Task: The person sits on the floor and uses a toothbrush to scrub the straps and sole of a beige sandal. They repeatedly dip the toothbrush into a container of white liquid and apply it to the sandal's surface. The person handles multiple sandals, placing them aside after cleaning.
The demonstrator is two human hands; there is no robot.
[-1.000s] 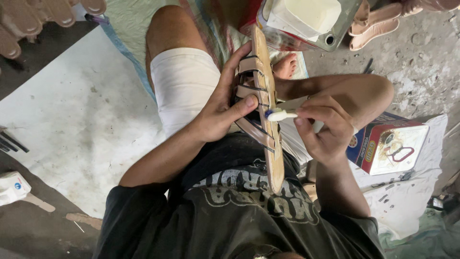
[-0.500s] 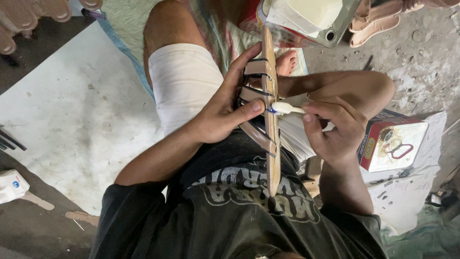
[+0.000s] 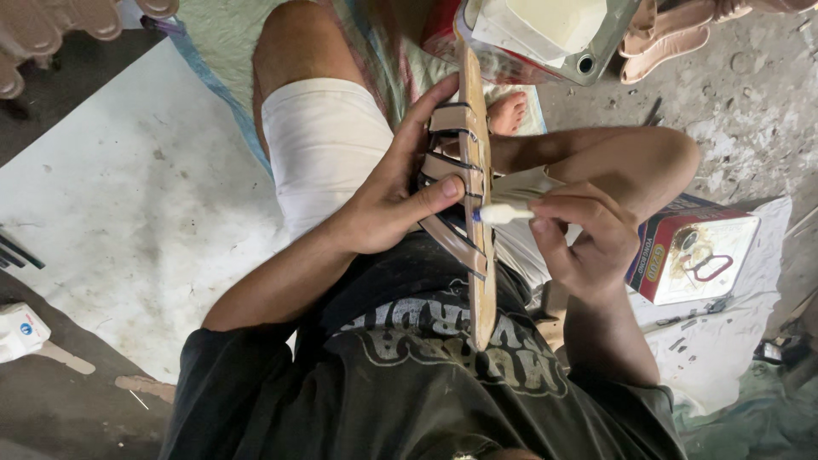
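I see left hand (image 3: 388,204) wrapped round a strappy sandal sole (image 3: 477,196), held edge-up over the lap, thumb pressing the straps. Right hand (image 3: 584,243) closed on a small white brush (image 3: 503,213), tip touching sole's edge. Red tin (image 3: 694,255) just beside right knee.

Sandal sole (image 3: 482,281): tan, smooth, matt edge; looks like leather or pressed board; cannot tell which
Straps (image 3: 452,166): brown, slight sheen, dark-edged; leather-like
Applicator (image 3: 504,213): white, smooth, plastic-looking; held at 3 o'clock of the sole
Tin (image 3: 694,260): metal, at 3 o'clock; glossy red sides, pale stained lid with ring pull
Open can (image 3: 545,34): shiny metal rim, at 12 o'clock; creamy glossy contents
Sheet (image 3: 111,221): white, matt, smudged, at 9 o'clock
Floor (image 3: 750,111): rough grey concrete
Shorts (image 3: 319,145): white woven cloth, matt
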